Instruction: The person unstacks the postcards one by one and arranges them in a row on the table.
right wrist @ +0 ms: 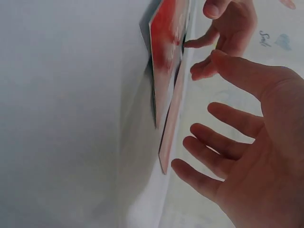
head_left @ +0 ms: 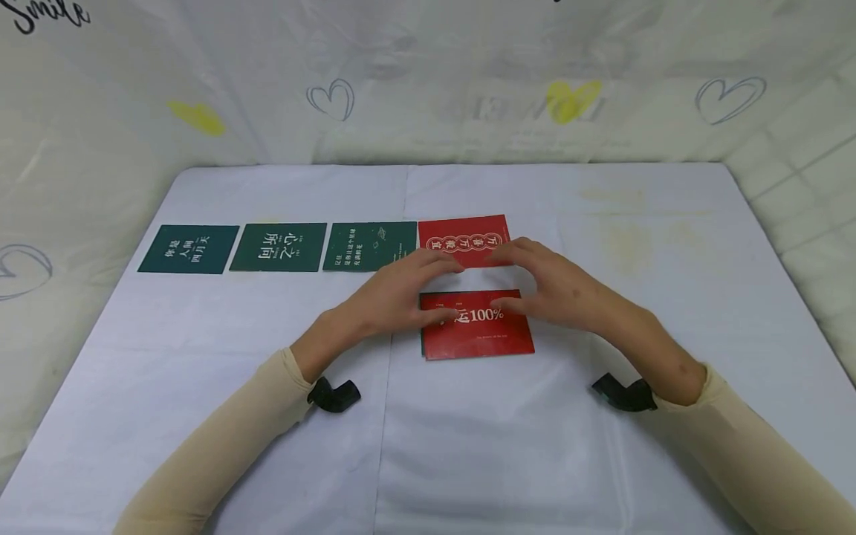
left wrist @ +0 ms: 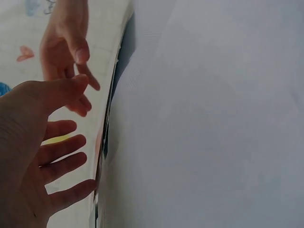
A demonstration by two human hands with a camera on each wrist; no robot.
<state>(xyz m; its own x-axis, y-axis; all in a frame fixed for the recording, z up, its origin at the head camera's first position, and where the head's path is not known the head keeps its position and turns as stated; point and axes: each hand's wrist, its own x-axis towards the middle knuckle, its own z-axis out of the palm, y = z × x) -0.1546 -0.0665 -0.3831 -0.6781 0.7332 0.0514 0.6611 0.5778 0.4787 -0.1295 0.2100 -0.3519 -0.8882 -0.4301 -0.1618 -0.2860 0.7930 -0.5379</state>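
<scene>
Two red cards lie on the white tablecloth (head_left: 200,357). The far red card (head_left: 461,232) ends a row of cards; the near red card (head_left: 481,338), printed "100%", lies just in front of it. My left hand (head_left: 404,291) and right hand (head_left: 548,286) hover over the gap between them, fingers relaxed and holding nothing. Their fingertips reach the far card's near edge, and the right thumb is over the near card. In the right wrist view the red cards (right wrist: 164,57) show edge on beside my spread right hand (right wrist: 242,142). My left hand (left wrist: 42,156) is spread too.
Three green cards (head_left: 189,248) (head_left: 279,247) (head_left: 364,245) continue the row to the left of the far red card. A pale sheet with hearts (head_left: 568,100) hangs behind the table. Bare cloth lies to the right and along the front.
</scene>
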